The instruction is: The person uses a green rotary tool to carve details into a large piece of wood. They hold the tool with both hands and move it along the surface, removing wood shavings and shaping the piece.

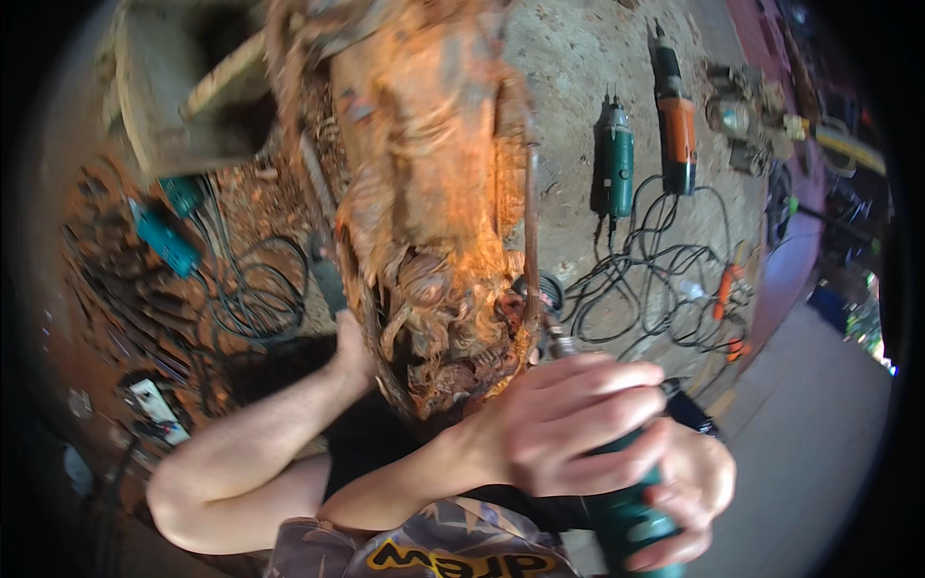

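Observation:
A large carved piece of wood, orange-brown with deep knotted relief, stands upright between my legs. My left hand is closed over the front of a green die grinder, its forearm crossing low over my lap. My right hand wraps around the rear of the same tool, its fingers partly seen. The metal collet points up and left at the carving's lower right edge. Whether the bit touches the wood cannot be made out; the picture is blurred there.
On the concrete floor at right lie a green straight grinder, an orange grinder and tangled black cables. Left are a teal power tool, many chisels and a white power strip. A worn box stands upper left.

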Tool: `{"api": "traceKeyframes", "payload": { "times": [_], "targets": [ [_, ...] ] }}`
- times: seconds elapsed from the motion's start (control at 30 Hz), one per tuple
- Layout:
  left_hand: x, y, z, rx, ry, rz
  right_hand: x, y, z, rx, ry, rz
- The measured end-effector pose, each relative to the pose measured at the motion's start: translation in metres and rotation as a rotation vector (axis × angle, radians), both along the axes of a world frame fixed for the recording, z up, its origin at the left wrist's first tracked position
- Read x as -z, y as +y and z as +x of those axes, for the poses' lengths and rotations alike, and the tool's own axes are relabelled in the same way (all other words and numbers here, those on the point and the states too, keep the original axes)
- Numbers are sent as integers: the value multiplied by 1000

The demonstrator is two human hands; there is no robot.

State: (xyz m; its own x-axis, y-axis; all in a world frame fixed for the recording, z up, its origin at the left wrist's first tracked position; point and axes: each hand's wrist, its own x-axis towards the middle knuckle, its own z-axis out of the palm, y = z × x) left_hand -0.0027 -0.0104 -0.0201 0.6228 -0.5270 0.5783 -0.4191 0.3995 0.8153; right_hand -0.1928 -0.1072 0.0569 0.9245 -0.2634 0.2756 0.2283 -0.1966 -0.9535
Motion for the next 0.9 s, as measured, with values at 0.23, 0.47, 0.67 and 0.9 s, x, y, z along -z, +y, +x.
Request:
{"api": "traceKeyframes", "payload": {
  "times": [0.23, 0.47, 0.67, 0.9],
  "targets": [
    [-10, -50, 0, -261, 107, 55, -74, -43, 77, 289, 390, 280],
    [0, -46, 4, -337, 183, 115, -82, -52, 108, 212, 538, 67],
    [5, -49, 6, -358, 183, 120, -78, -56, 121, 127, 550, 115],
    [-1, -56, 28, -375, 178, 91, -86, -66, 132, 92, 527, 62]
  ]
}}
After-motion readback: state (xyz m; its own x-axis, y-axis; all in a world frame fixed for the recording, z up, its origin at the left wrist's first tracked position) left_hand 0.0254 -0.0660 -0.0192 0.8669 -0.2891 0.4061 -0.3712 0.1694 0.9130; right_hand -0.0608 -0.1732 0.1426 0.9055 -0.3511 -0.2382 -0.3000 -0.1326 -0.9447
